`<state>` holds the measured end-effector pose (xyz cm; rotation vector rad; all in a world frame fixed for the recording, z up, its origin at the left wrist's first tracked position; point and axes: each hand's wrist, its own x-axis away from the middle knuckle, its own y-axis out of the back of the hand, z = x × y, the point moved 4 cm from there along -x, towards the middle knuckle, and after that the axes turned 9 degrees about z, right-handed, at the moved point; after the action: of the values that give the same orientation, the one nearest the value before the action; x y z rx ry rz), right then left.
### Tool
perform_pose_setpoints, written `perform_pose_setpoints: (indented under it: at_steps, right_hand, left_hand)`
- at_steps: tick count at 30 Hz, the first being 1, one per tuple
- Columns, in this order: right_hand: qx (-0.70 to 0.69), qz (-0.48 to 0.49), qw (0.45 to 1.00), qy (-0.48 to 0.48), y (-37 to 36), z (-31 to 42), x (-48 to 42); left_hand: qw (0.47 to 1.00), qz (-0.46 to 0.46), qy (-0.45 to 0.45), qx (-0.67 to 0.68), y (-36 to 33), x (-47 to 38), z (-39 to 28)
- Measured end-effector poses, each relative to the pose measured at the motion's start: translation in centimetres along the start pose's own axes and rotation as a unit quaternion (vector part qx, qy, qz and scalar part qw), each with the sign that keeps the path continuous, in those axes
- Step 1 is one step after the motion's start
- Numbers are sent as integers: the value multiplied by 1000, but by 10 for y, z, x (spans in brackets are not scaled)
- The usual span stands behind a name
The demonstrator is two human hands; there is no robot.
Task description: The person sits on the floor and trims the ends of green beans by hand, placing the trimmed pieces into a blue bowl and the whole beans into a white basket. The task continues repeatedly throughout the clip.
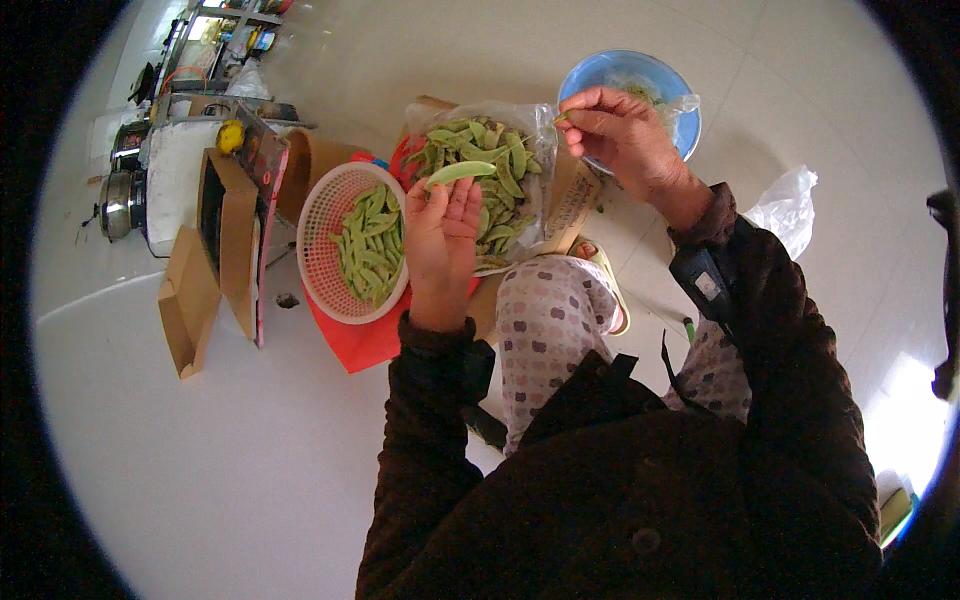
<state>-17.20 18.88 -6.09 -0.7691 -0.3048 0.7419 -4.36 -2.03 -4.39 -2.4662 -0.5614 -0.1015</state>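
Note:
Between the thumb and fingers of my left hand [442, 232] is a single green bean pod [460, 172]. My right hand [626, 135] pinches a small greenish scrap [562, 116], likely a bit of pod, beside the rim of a blue basin [581, 71]. A clear plastic bag [544, 135] holding a heap of bean pods [510, 161] lies spread in front of me, partly behind my left hand. Left of that hand stands a pink plastic colander [319, 255] with more green pods [371, 247] in it. Some greenish scraps [641, 91] and clear plastic show inside the basin.
A red sheet or bag [352, 345] lies under the colander, and cardboard [574, 199] under the clear bag. Cardboard boxes [236, 225] stand at the left, near a metal pot [118, 206]. A crumpled plastic bag [787, 206] lies on the tiled floor beyond my right forearm.

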Motion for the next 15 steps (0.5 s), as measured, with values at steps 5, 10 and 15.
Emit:
perform_pose_setpoints:
  at_steps: [5, 10, 15]
  right_hand:
    - [83, -62, 993, 49, 20, 11, -2]
    - [624, -126, 770, 44, 45, 24, -6]
    - [783, -117, 611, 14, 70, 16, -9]
  left_hand:
    - [998, -35, -4, 49, 31, 1, -12]
    - [952, -66, -101, -280, 74, 6, -60]
    - [912, -178, -151, -338, 113, 8, -100]
